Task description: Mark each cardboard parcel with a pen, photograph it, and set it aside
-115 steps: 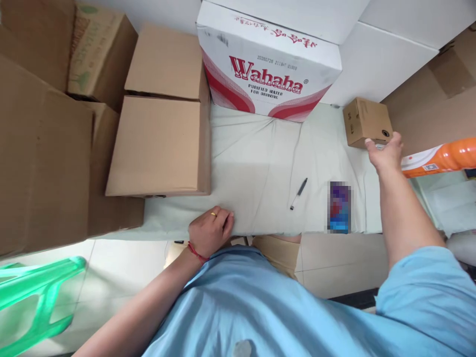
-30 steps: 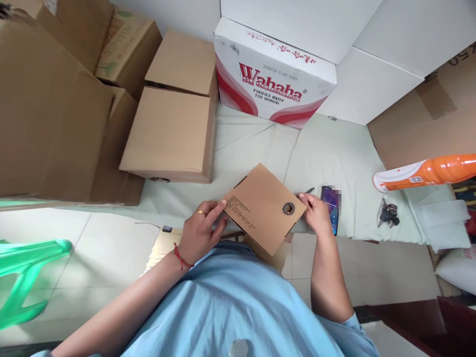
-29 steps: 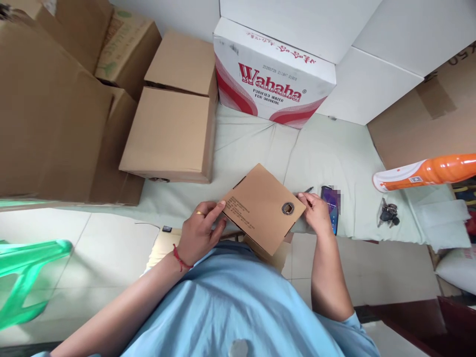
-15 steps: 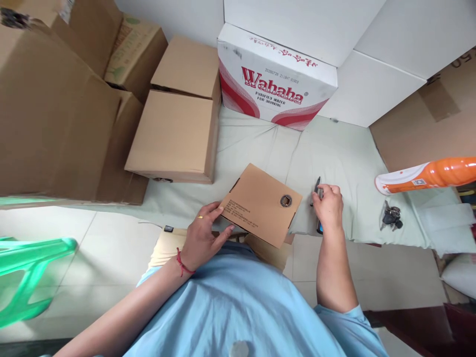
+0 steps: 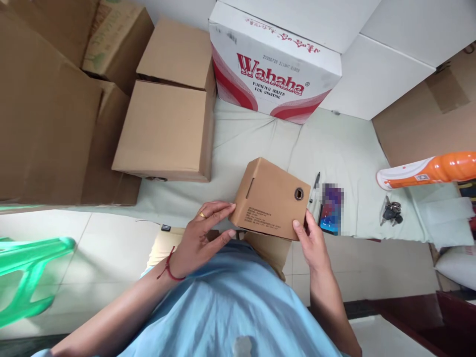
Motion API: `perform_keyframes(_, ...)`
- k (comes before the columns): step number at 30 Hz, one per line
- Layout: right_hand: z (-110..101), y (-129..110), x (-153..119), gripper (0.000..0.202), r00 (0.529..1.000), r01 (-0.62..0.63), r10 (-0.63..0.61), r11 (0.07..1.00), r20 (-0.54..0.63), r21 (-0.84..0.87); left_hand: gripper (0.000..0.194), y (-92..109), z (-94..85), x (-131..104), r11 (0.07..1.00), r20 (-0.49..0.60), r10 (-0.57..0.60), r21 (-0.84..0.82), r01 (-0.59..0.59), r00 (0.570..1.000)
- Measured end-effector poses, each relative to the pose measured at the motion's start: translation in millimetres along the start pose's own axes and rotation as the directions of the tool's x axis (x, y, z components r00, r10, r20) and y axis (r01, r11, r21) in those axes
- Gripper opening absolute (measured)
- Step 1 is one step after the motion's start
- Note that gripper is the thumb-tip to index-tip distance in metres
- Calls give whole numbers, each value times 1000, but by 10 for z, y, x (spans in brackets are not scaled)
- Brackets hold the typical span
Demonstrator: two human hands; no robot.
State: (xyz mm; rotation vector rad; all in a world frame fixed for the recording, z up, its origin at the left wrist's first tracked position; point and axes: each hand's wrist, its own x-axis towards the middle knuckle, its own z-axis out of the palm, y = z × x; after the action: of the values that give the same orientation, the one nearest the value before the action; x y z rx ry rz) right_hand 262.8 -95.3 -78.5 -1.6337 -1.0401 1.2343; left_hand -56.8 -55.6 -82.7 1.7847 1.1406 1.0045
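Observation:
A small brown cardboard box point(image 5: 277, 198) with printed text and a round dark mark is tilted at the table's front edge. My right hand point(image 5: 312, 240) grips its right side, thumb on top and fingers behind the edge. At the box's left end, my left hand point(image 5: 204, 235) touches the corner with its fingertips, thumb and fingers apart. A black pen point(image 5: 317, 179) lies to the right of the box. Beside the pen is a phone point(image 5: 330, 218), partly blurred, with its screen lit.
Large cardboard boxes point(image 5: 163, 126) stand at the left. A white and red Wahaha carton point(image 5: 277, 74) is at the back. Keys point(image 5: 391, 210) and an orange and white bottle point(image 5: 424, 171) lie at the right of the cloth-covered table point(image 5: 345, 148). A green stool point(image 5: 28, 277) stands at the lower left.
My right hand has moved left from the pen and phone and taken hold of the box. The box has turned and tilted, showing its left side. The phone is now uncovered.

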Motion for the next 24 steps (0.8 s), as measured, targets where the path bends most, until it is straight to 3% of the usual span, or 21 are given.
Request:
perform_keyframes(3,-42,2,56,67,1000,-10,9,994,6,113,45,189,-11,20,993,42,79,-90,-75,996)
perform_keyframes(5,-57,0,89,66,1000,-1,3,989,-11,151,36,278,24,18,984,53,63,-168,-53,997)
perform_keyframes(8,-28,-19,114,69,998,38,-31,987,-49,153,36,321,116,-12,949,13,-70,-307,71,997)
perform_keyframes(12,24,-41,129,72,990,110,-96,984,-100,143,56,300,196,-43,864,12,-281,-433,258,960)
perform_keyframes(16,-23,-49,106,68,968,226,-209,967,-143,119,61,299,169,30,875,-1,-287,-407,262,958)
perform_keyframes(19,-97,-135,31,60,938,343,-336,936,-85,83,52,272,119,119,813,-14,-337,-508,283,942)
perform_keyframes(24,-102,-481,-113,54,832,554,-545,825,106,-112,55,164,60,186,595,54,-548,-676,435,835)
